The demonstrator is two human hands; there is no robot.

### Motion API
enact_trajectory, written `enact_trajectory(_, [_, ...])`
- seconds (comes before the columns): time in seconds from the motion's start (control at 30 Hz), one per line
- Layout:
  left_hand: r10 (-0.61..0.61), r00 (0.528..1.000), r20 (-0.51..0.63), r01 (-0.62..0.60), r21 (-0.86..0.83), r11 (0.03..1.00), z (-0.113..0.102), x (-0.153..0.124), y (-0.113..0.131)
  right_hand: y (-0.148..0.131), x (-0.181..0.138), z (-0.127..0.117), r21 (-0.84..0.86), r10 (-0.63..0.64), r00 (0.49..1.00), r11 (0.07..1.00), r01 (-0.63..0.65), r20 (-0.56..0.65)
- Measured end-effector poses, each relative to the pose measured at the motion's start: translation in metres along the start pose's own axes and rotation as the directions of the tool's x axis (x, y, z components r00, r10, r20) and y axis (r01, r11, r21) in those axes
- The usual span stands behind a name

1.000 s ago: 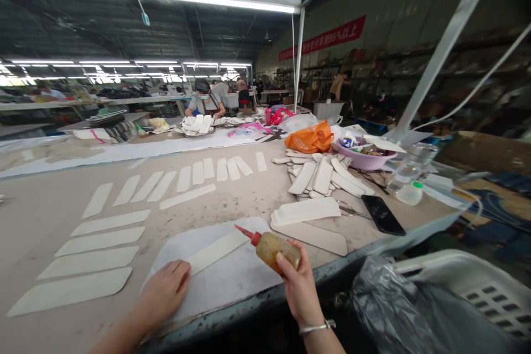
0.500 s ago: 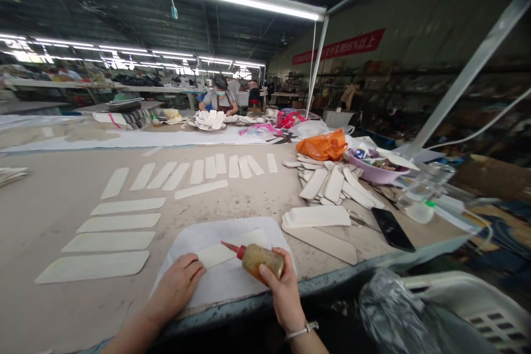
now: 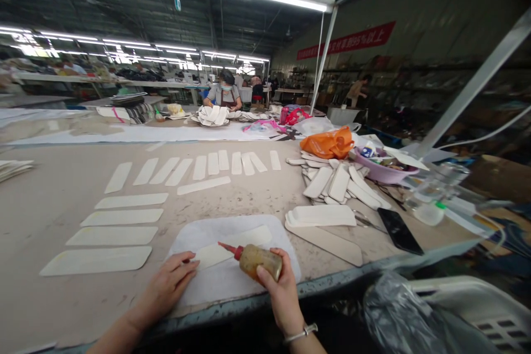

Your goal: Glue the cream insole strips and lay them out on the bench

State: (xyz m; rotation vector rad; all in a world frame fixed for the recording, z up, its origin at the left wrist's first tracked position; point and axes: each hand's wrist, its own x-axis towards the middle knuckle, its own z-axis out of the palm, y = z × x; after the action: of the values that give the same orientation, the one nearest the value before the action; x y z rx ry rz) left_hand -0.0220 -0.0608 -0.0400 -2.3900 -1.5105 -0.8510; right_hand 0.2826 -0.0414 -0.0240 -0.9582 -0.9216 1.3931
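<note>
My right hand (image 3: 282,293) is wrapped round a squeeze bottle (image 3: 260,263) of brownish liquid, probably glue. The bottle lies tilted, its red nozzle pointing left over a pale strip (image 3: 232,246). That strip rests slantwise on a white rounded sheet (image 3: 219,287) at the table's front edge. At the strip's left end is my left hand (image 3: 176,274), fingers stretched out and holding nothing; its fingertips are at the strip's edge, and I cannot tell whether they press on it. Several similar strips (image 3: 112,235) are laid out flat on the left and farther back.
To the right lie a stack of white pieces (image 3: 321,215), a loose pile (image 3: 338,182), scissors (image 3: 367,221) and a black phone (image 3: 399,230). Behind them are an orange bag (image 3: 327,144) and a purple basin (image 3: 385,174). A person (image 3: 224,94) sits across the table.
My left hand has drawn back slightly to the left, its fingers straighter. The bottle in my right hand has shifted a little left over the strip. The whole view has also shifted slightly.
</note>
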Motion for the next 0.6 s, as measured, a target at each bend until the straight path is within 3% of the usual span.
enact_trajectory(0.17, [0.021, 0.992, 0.126, -0.017, -0.034, 0.999, 0.002, 0.001, 0.004, -0.002, -0.002, 0.006, 0.018, 0.023, 0.999, 1.0, -0.024, 0.026])
enact_trajectory(0.4, [-0.022, 0.999, 0.046, 0.023, -0.027, 0.999, 0.005, -0.004, 0.01, 0.0, -0.005, 0.014, 0.035, 0.043, 0.999, 0.998, -0.043, 0.011])
enact_trajectory(0.6, [-0.049, 0.994, 0.093, 0.052, -0.04, 0.998, 0.001, -0.003, 0.013, -0.002, -0.006, 0.02, -0.046, -0.028, 0.999, 0.999, 0.027, -0.02])
